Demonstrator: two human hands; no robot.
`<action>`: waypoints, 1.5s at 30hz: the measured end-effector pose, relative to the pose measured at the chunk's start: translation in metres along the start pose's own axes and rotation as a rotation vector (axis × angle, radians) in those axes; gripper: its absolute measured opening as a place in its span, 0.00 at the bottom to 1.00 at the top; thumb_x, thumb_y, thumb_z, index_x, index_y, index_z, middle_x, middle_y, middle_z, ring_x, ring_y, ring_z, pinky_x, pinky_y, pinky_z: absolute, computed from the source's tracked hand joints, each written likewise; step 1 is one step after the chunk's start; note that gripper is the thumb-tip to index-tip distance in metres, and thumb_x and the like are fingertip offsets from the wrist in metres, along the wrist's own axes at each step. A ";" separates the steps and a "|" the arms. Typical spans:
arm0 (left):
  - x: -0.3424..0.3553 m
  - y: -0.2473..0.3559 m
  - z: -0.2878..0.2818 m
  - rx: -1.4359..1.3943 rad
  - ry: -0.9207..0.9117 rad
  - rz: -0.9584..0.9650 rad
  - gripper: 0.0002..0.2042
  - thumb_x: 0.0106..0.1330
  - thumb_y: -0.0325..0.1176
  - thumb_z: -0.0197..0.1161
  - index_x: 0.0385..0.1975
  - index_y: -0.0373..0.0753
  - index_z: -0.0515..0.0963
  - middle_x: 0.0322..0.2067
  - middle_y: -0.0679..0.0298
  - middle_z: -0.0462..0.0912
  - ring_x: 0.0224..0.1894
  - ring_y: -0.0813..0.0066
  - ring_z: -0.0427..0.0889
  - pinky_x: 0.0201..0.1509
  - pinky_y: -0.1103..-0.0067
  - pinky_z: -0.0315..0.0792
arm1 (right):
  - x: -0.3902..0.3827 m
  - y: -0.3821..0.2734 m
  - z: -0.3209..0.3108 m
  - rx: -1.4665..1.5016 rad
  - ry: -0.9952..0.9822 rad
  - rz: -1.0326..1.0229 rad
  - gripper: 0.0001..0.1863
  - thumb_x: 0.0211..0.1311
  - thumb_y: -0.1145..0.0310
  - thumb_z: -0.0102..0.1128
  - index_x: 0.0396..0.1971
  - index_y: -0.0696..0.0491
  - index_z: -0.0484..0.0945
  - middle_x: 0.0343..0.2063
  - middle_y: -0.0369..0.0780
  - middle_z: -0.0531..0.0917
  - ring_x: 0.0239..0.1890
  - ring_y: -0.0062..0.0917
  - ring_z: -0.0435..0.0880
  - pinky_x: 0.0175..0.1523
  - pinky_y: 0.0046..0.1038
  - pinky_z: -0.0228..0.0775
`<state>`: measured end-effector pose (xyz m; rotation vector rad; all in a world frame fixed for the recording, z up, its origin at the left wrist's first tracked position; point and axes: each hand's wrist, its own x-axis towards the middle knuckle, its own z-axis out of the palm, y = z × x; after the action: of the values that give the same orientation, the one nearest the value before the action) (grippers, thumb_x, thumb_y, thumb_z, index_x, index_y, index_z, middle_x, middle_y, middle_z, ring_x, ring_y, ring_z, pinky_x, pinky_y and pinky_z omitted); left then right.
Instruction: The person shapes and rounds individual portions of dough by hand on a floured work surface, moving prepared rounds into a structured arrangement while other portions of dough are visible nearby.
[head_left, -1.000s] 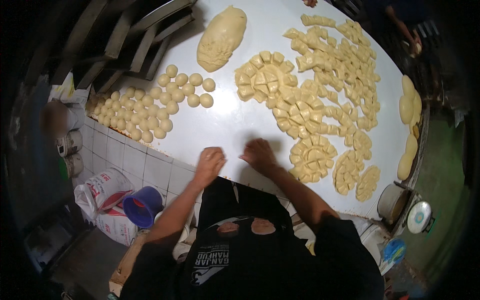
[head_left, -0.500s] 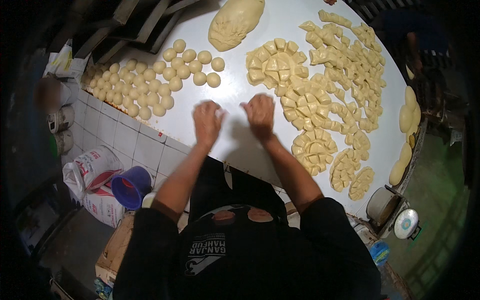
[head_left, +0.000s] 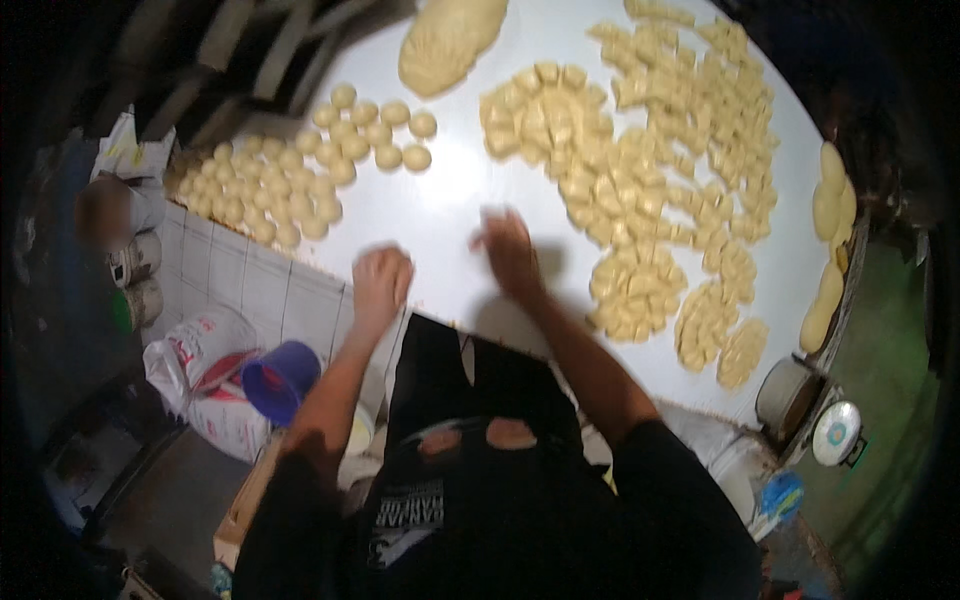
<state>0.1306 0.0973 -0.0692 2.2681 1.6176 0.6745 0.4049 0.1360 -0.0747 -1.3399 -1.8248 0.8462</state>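
My left hand (head_left: 382, 282) is curled at the near edge of the white table (head_left: 460, 200); what is under its fingers, if anything, is hidden. My right hand (head_left: 505, 250) is over the bare middle, blurred, its fingers loosely bent and apart, nothing visible in them. To the upper left lie several rows of round dough balls (head_left: 292, 203). To the right spread several cut clusters of dough (head_left: 630, 290) and loose pieces (head_left: 720, 130). A large uncut dough lump (head_left: 445, 40) rests at the far side.
Dark stacked trays (head_left: 230, 40) occupy the upper left. Long dough rolls (head_left: 822, 305) lie along the right edge, beside a metal pot (head_left: 780, 398) and a lid (head_left: 835, 435). Below the table at left are white sacks (head_left: 200, 360) and a purple bucket (head_left: 280, 385).
Since half a second ago my left hand has drawn down and leftward toward the near edge, and my right hand has shifted slightly down and left. The dough looks unchanged.
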 end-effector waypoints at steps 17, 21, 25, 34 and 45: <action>0.003 0.004 -0.043 -0.291 -0.114 -0.157 0.37 0.64 0.28 0.75 0.74 0.34 0.66 0.69 0.46 0.73 0.72 0.44 0.70 0.77 0.60 0.65 | -0.078 -0.037 -0.031 0.252 0.020 0.521 0.27 0.69 0.70 0.69 0.67 0.53 0.77 0.66 0.48 0.78 0.69 0.42 0.77 0.71 0.39 0.69; 0.006 -0.006 -0.037 -0.230 -0.140 -0.072 0.32 0.62 0.25 0.73 0.69 0.40 0.74 0.63 0.51 0.76 0.65 0.46 0.75 0.71 0.59 0.71 | -0.033 -0.066 -0.032 -0.354 -0.079 0.280 0.23 0.65 0.72 0.71 0.60 0.55 0.79 0.48 0.48 0.83 0.53 0.48 0.83 0.58 0.43 0.77; -0.003 -0.029 -0.034 -0.379 -0.090 -0.036 0.26 0.64 0.24 0.69 0.64 0.37 0.75 0.59 0.51 0.77 0.61 0.46 0.77 0.66 0.58 0.75 | 0.087 -0.155 -0.007 -0.081 -0.279 0.227 0.17 0.67 0.67 0.71 0.52 0.57 0.81 0.47 0.49 0.81 0.48 0.46 0.84 0.55 0.43 0.77; -0.002 -0.014 -0.052 -0.354 -0.219 -0.002 0.30 0.57 0.41 0.78 0.59 0.34 0.79 0.68 0.49 0.72 0.74 0.40 0.65 0.78 0.51 0.60 | 0.065 -0.134 0.077 -0.053 -0.085 0.066 0.20 0.64 0.58 0.73 0.50 0.54 0.81 0.48 0.50 0.82 0.56 0.52 0.78 0.63 0.49 0.70; -0.055 -0.006 -0.088 -0.242 -0.019 -0.334 0.24 0.72 0.24 0.64 0.68 0.32 0.73 0.67 0.45 0.76 0.71 0.43 0.72 0.75 0.60 0.66 | 0.029 -0.050 0.084 -0.215 -0.055 -0.240 0.09 0.59 0.68 0.71 0.33 0.52 0.78 0.34 0.44 0.79 0.40 0.45 0.79 0.49 0.46 0.72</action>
<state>0.0653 0.0431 -0.0086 1.7765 1.7439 0.7140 0.3032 0.1432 -0.0740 -1.2021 -2.1177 0.5779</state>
